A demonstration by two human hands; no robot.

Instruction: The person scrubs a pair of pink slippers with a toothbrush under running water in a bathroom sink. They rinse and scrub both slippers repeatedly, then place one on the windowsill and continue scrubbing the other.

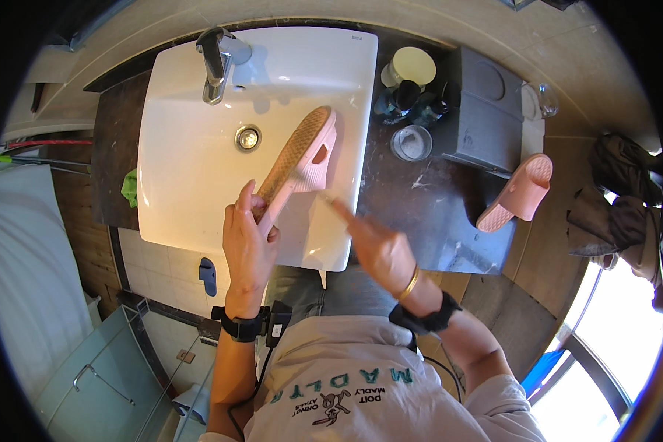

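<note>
A pink slide slipper point(321, 151) is tilted over the white sink basin point(191, 199), its tan patterned footbed turned toward the left. My left hand point(247, 239) is closed around its heel end. Just right of the slipper's strap is my right hand point(379, 250), smeared by motion, with its fingers curled and one stretched toward the strap. A faint pale streak shows beyond that fingertip; what the hand holds is too blurred to name. The matching pink slipper point(524, 193) rests at the right end of the dark counter point(420, 199).
A chrome faucet point(217, 62) stands over the basin near the drain point(247, 138). On the counter are a glass jar of white stuff point(411, 143), dark bottles point(396, 102), a cream tub point(412, 66) and a grey box point(486, 110). A green cloth point(130, 188) hangs left of the sink.
</note>
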